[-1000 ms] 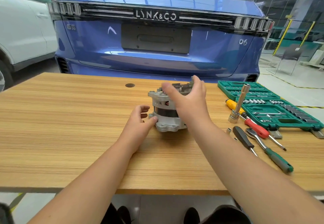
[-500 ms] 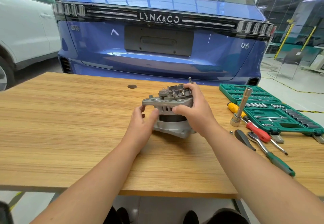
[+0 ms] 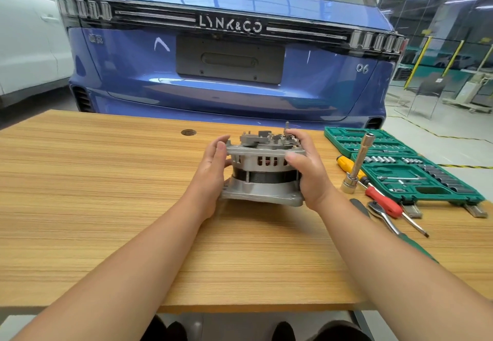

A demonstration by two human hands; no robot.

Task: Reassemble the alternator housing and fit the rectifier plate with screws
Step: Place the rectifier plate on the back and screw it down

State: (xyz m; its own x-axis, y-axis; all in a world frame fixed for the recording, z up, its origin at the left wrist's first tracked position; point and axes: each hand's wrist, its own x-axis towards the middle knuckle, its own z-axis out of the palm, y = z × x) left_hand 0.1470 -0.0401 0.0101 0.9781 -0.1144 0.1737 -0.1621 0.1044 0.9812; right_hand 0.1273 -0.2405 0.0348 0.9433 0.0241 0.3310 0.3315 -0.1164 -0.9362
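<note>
Alternator (image 3: 262, 172) upright on surface (image 3: 106, 194), axis vertical, rectifier plate (image 3: 269, 138) on top. Left hand (image 3: 213, 170), right hand (image 3: 306, 170) grip housing sides.

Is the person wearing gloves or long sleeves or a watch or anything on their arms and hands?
No. The left hand and the right hand are both bare, with no gloves, and no rings that the picture shows. Both forearms are bare too, all the way down to the edge of the picture, so no sleeves can be seen. There is no watch or band on either wrist.
</note>
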